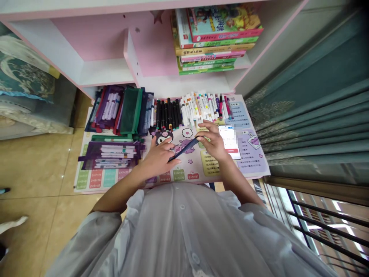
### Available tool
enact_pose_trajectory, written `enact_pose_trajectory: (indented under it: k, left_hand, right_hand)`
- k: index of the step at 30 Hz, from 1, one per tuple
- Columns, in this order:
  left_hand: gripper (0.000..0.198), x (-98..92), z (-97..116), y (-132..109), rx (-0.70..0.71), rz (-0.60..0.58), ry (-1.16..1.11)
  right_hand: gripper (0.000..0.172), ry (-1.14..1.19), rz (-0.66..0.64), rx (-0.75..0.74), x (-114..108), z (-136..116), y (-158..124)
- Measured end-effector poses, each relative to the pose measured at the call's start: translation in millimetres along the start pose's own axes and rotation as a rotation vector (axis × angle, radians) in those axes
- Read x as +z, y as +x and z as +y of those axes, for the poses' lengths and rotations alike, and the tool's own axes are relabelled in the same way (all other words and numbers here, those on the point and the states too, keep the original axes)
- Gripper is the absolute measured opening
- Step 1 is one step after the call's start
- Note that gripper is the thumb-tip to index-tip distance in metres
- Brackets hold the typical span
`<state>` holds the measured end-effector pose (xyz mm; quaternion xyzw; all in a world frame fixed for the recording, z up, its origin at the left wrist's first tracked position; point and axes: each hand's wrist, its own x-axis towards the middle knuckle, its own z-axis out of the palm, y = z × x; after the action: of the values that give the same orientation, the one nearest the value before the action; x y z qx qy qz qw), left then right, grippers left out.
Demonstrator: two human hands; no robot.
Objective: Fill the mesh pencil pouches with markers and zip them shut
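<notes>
1. Here, your left hand [157, 161] and right hand [210, 141] meet over a slim navy pouch [184, 149], which runs at a slant across a printed multiplication-table mat [187, 173], just above the front of your white shirt [184, 234].
2. Your left grip is narrow, closed on the pouch's near end. The fingers [173, 161] lie across it, apparently pressing it steady against the mat.
3. Your right grip is also narrow, pinching the far end between thumb and fingers. Held at both ends, the slim pouch seems placed for control by both hands.
4. Just beside your right hand, a smartphone [229, 141] lies on the mat with its screen lit, a spot that seems chosen for easy viewing.
5. Above the pouch, black-bodied markers [168, 114] lie in a close row beside a heap of white-bodied markers [198, 107], a grouping that suggests like is being kept with like.
6. Toward your left, a green pouch [131, 109] lies near a purple mesh pouch [111, 154], whose pens show through and look neatly aligned.
7. Overhead, a pink-and-white shelf [95, 73] carries a stack of children's books [216, 40], while a teal curtain [311, 115] hangs to your right.
</notes>
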<state>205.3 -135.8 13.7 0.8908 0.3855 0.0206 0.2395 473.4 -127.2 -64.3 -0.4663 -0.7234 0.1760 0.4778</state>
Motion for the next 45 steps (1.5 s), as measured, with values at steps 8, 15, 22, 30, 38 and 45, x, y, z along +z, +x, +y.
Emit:
enact_pose_trajectory:
  k: [8, 15, 22, 30, 38, 45]
  left_hand:
    - [0.018, 18.2, 0, 4, -0.273, 0.179, -0.120]
    - [0.020, 35.7, 10, 9, -0.277, 0.376, -0.069]
    - [0.017, 53.6, 16, 11, -0.256, 0.417, -0.017]
    - [0.019, 50.9, 14, 10, -0.332, 0.330, -0.103]
    - [0.021, 36.9, 1, 5, -0.393, 0.299, -0.223]
    - [0.026, 32.0, -5, 8, -0.386, 0.351, -0.234]
  right_hand:
    - [0.037, -0.210, 0.194, 0.197, 26, -22, 9]
    - [0.038, -0.253, 0.120, 0.346, 61, -65, -20]
    - [0.024, -0.222, 0.040, 0.452, 71, -74, -24]
    - [0.020, -0.080, 0.016, 0.486, 72, -65, -24]
    - [0.019, -0.022, -0.101, 0.437, 60, -60, -12]
    - [0.019, 0.022, -0.283, 0.390, 54, -63, -1]
